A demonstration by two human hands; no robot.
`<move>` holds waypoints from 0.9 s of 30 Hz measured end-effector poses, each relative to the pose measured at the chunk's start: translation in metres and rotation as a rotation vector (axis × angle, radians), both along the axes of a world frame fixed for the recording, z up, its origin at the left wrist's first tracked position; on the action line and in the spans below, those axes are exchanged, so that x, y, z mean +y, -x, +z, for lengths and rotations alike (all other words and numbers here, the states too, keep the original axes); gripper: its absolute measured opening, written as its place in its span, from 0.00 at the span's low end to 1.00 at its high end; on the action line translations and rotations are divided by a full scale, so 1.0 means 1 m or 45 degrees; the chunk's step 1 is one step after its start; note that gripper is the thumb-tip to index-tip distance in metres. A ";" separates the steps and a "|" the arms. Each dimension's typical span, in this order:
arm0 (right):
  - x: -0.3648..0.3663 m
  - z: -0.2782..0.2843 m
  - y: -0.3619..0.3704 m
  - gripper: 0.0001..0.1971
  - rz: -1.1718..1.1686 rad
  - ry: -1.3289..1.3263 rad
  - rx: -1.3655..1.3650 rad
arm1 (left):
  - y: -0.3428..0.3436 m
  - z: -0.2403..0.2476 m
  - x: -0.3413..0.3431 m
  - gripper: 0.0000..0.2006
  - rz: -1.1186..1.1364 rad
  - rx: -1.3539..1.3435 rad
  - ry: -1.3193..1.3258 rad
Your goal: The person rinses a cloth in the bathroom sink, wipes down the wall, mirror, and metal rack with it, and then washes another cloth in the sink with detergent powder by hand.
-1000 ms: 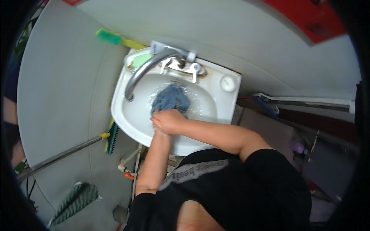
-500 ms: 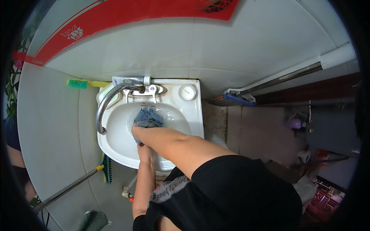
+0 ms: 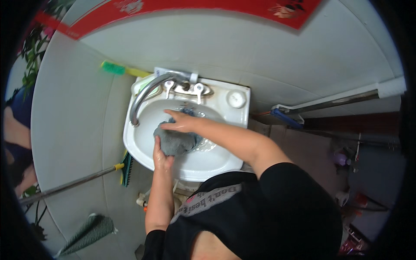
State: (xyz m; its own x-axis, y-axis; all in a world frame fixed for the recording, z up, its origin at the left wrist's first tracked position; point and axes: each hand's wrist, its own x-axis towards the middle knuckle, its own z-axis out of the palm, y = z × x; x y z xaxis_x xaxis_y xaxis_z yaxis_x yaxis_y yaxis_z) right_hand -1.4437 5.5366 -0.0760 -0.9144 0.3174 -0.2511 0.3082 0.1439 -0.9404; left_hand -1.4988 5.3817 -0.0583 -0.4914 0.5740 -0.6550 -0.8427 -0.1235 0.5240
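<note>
A wet grey-blue cloth (image 3: 174,142) is bunched in the white washbasin (image 3: 134,144), over water. My left hand (image 3: 162,157) grips its near left side, thumb and fingers against the fabric. Across the far part of the cloth reaches my right hand (image 3: 181,122), its fingers stretched out and apart. Whether its palm presses on the fabric is hidden. Darker blue cloth shows beyond the right wrist. Left of the hands, the curved metal faucet (image 3: 141,99) arches over the basin, and no stream shows at its mouth.
On the basin's back ledge are a white round container (image 3: 236,99), a tube (image 3: 182,76) and a green soap dish (image 3: 142,86). A green-bristled brush (image 3: 125,69) lies at the back left. A long-handled squeegee (image 3: 125,168) leans at left; a blue-ended tool (image 3: 286,118) is at right.
My right hand has lifted from the bunched cloth and spread its fingers. The cloth has opened out into a wider grey bundle, and my left hand now shows at its side. The view has shifted.
</note>
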 end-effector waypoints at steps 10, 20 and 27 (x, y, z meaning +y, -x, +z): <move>0.013 0.021 -0.029 0.20 -0.077 -0.194 -0.026 | 0.027 0.008 0.005 0.12 -0.434 0.864 0.543; -0.064 0.046 -0.041 0.20 0.325 -0.229 0.192 | -0.014 -0.027 0.006 0.31 -0.147 -0.240 -0.115; -0.033 0.018 -0.013 0.20 -0.050 -0.358 -0.272 | -0.031 -0.018 0.033 0.19 0.102 -0.081 0.307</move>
